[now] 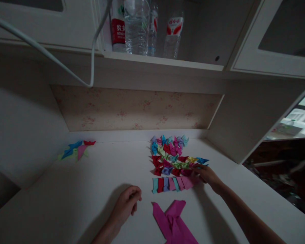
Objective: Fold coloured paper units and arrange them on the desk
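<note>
My right hand (205, 173) reaches over the right end of the rows of small folded paper pieces (167, 164), fingers stretched out and touching the papers there; the fingertips are dim and partly blend with them. Below those rows lies a row of flat folded strips (166, 184) in teal, red, purple and pink. My left hand (129, 200) is curled into a loose fist above the white desk, left of the strips, with nothing visible in it. In front, between my arms, lies a large magenta folded paper (173, 220) with crossing arms, touched by neither hand.
Several coloured folded papers (76, 149) lie at the desk's back left. Overhead, an open shelf holds plastic bottles (137, 27), and a white cable or rod (53, 61) hangs in front. A side panel (244, 115) bounds the right of the desk (104, 169).
</note>
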